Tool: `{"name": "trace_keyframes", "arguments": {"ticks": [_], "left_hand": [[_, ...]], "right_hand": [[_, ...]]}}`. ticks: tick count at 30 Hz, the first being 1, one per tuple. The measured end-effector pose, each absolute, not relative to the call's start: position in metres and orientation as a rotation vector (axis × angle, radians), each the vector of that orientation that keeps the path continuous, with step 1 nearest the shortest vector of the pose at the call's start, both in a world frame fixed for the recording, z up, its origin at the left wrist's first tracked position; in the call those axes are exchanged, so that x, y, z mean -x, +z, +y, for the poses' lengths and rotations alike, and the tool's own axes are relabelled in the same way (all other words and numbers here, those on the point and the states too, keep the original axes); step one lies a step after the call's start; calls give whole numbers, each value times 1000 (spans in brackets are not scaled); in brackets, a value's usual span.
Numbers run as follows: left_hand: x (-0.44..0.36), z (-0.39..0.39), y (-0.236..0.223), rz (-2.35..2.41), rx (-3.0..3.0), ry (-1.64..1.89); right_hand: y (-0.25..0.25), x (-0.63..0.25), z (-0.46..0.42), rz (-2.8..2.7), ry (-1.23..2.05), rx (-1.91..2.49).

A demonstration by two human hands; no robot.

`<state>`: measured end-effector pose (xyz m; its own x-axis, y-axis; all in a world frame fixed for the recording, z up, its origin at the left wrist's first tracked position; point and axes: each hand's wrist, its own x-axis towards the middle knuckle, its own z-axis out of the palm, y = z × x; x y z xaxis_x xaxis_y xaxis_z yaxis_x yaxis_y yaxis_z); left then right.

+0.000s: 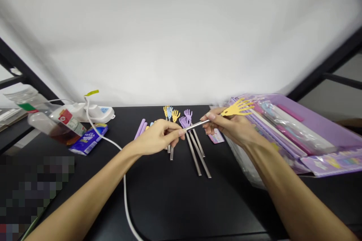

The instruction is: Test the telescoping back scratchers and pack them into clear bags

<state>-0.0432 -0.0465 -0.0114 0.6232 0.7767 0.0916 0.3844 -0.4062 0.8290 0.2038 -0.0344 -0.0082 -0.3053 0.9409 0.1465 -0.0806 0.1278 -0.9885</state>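
Between my hands is a back scratcher [237, 108] with a yellow hand-shaped head and a thin metal rod, held slightly tilted above the black table. My left hand [158, 135] pinches the rod's left end. Close to the yellow head, my right hand [233, 127] grips the same rod. Below lie several purple-headed back scratchers [197, 154], their metal rods pointing toward me. Yellow and blue-headed back scratchers [171, 153] lie beside them, partly hidden by my left hand. Behind that hand, purple tubes [139, 128] show in part.
At right stands an open purple box [336, 122] with plastic-wrapped packages. A small pink card [217, 136] lies near it. On the left are a leaning bottle [60, 120], a blue tissue pack [89, 140], a power strip [97, 113] and a white cable [126, 192] crossing the table.
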Motion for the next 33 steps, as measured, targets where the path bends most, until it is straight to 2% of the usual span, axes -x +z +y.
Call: {"name": "trace_keyframes", "arguments": {"ticks": [3, 6, 11, 15, 19, 24, 29, 33], "left_hand": [[35, -41, 2, 830, -1985, 509], [26, -37, 4, 939, -2247, 755], [28, -38, -26, 1051, -2611, 1133], [38, -41, -47, 1140, -2752, 1161], [36, -43, -46, 1107, -2661, 1201], [24, -48, -32, 1029, -2205, 1014], [23, -46, -25, 779, -1803, 686], [23, -45, -24, 759, -1765, 589]], "right_hand": [[-2, -211, -37, -1447, 1364, 893], [4, -220, -37, -1264, 1304, 937], [2, -226, -30, -1047, 1306, 969], [-3, -223, -31, -1100, 1374, 944], [-5, -222, -37, -1115, 1338, 920], [-6, -222, -42, -1241, 1203, 858], [-9, -223, -43, -1471, 1208, 783], [-12, -223, -40, -1433, 1280, 790]]}}
